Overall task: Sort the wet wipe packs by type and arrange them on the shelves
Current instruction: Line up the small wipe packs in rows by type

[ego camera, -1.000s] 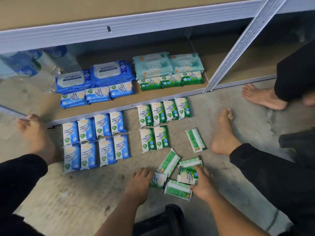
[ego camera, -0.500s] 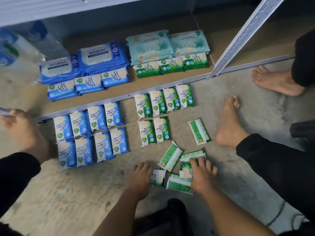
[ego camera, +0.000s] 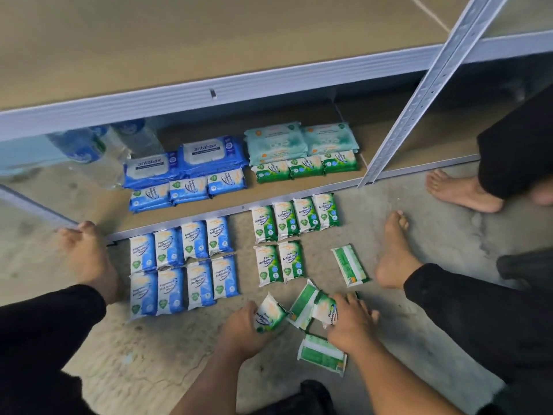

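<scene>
Left hand [ego camera: 242,332] now gripping green pack [ego camera: 270,313], concrete floor [ego camera: 155,354], metal shelf [ego camera: 179,95]

The big blue packs [ego camera: 209,151] on the bottom shelf [ego camera: 239,199] are showing "antabax". On the floor [ego camera: 179,339], the small green packs [ego camera: 264,224] are reading "Pine Antibacterial Wipes" and the small blue packs [ego camera: 194,239] "Fragrance … Antibacterial Wipes". The right-hand pack [ego camera: 324,310] is showing "Pine", and the left-hand pack [ego camera: 269,313] "Wipes".

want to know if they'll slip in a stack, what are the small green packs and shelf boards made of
Small green packs: probably thin glossy plastic film, given the sheen and crimped ends. Shelf boards: matt brown, flat, no visible grain, so likely hardboard or fibreboard.
</scene>
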`<state>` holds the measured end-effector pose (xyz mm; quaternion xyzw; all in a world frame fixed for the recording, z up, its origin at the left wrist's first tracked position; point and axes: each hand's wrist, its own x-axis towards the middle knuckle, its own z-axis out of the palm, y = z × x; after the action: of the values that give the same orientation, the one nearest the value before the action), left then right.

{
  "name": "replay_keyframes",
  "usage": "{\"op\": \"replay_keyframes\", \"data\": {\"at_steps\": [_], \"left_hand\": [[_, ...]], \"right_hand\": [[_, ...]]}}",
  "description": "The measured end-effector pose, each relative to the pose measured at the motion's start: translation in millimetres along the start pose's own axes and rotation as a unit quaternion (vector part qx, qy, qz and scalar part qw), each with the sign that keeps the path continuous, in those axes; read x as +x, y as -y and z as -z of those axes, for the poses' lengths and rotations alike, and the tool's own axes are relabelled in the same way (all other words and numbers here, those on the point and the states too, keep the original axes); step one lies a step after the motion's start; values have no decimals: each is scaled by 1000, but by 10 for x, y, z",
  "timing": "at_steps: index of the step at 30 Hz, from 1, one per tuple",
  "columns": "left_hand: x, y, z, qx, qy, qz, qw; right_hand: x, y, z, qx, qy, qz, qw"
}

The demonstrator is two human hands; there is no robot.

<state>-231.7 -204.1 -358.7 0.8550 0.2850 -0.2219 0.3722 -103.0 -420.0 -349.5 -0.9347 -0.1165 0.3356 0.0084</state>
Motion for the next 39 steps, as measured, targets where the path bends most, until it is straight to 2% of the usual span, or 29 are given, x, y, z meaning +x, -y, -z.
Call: {"op": "replay_keyframes", "data": {"at_steps": [3, 6, 8, 17, 21, 29, 34, 39], "left_hand": [[-56, -135, 85, -103, 5, 16, 995], [-79, -296, 184, -190, 13, 41, 981], [-103, -415, 257, -244, 18, 30, 969], [107, -551, 345, -358, 10, 5, 934], [277, -490, 331, -367, -2, 19, 930], [683, -335, 283, -363, -14, 68, 929], [969, -348, 250, -334, -54, 70, 938], [1173, -376, 257, -266, -78, 73, 958]], "right_hand": [[-79, 83, 87, 108, -5, 8, 994], [-200, 220, 197, 218, 1, 28, 975], [-242, 299, 249, 277, -1, 29, 960], [-94, 402, 294, 456, 35, -40, 888], [63, 403, 284, 511, 65, -88, 853], [545, 380, 62, 528, 16, -103, 843], [664, 539, 65, 510, 58, -105, 852], [865, 587, 0, 522, 81, -111, 842]]}}
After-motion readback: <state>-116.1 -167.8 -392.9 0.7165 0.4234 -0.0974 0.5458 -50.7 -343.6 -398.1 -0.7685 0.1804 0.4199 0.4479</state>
